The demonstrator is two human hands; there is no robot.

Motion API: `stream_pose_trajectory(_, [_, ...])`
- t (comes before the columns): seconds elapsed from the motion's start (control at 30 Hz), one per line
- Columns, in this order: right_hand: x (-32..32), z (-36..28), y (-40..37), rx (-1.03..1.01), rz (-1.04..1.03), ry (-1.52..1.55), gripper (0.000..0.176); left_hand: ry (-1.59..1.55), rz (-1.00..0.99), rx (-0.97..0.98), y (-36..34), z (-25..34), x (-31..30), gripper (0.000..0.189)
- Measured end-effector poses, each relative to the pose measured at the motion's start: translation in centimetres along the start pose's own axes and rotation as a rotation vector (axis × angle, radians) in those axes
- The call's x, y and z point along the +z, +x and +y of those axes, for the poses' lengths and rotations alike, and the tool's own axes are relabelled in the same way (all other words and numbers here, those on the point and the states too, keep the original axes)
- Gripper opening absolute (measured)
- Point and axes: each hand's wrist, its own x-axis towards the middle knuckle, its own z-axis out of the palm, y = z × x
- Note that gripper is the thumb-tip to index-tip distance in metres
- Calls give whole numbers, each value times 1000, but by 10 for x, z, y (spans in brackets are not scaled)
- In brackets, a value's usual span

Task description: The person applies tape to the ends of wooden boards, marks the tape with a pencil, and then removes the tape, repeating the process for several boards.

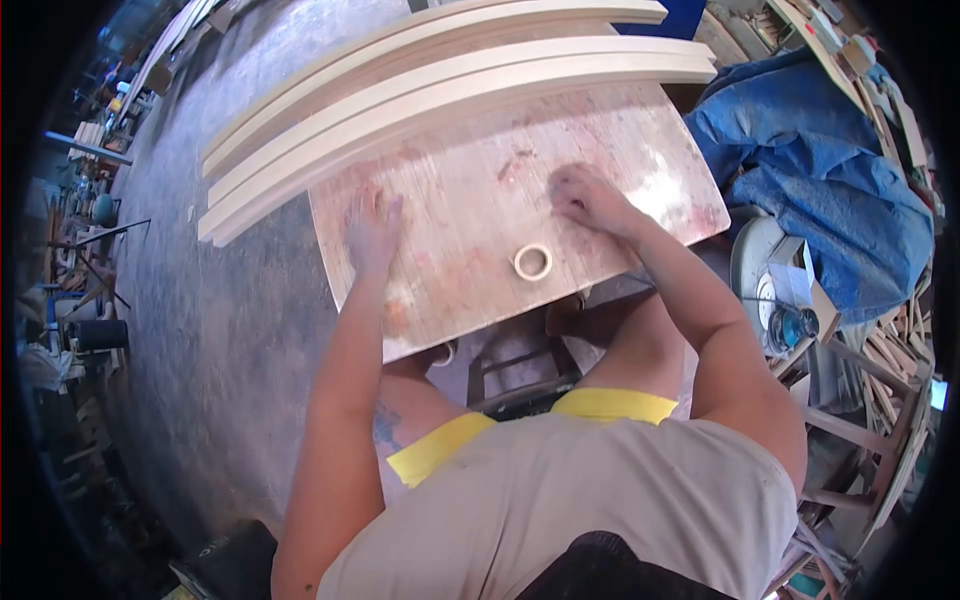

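My left hand (373, 230) lies on the left part of a worn, stained wooden tabletop (460, 210), fingers stretched forward and slightly blurred. Over the right part of the same top is my right hand (590, 197), its fingers curled in; whatever they may hold is hidden. A cream roll of tape (518, 266) rests on its side near the front edge, between my hands and closer to the right one. Neither hand touches it.
Long pale wooden beams (460, 92) lie across the far side of the table and overhang on the left. A blue tarp (810, 180) and a disc-shaped power tool (765, 290) are at the right. Scrap wood (885, 365) is piled beyond. Concrete floor (220, 330) stretches left.
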Motion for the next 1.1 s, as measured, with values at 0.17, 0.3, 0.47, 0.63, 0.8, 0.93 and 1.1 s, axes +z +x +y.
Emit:
stream_pose_trajectory(0.17, [33, 8, 67, 101, 242, -82, 21, -36, 42, 22, 1, -1, 2, 46])
stream_pose_trajectory(0.3, [26, -22, 109, 250, 328, -97, 31, -81, -35, -9, 4, -5, 2, 45])
stream_pose_trajectory(0.47, [14, -78, 45, 304, -165, -70, 71, -59, 52, 9, -2, -9, 12, 50])
stream_pose_trajectory(0.63, [16, -141, -7, 155, -181, -267, 83, -79, -52, -44, 0, 14, -15, 53])
stream_pose_trajectory(0.8, [6, -90, 36, 436, -144, -77, 66, -97, 50, -45, -3, 6, 0, 51])
stream_pose_trajectory(0.93, [-14, -28, 101, 263, -54, -264, 59, -76, 24, -13, 1, 11, -8, 52])
stream_pose_trajectory(1.1, [-45, 14, 257, 229, 128, -386, 56, -101, -28, -88, -1, 12, -8, 53])
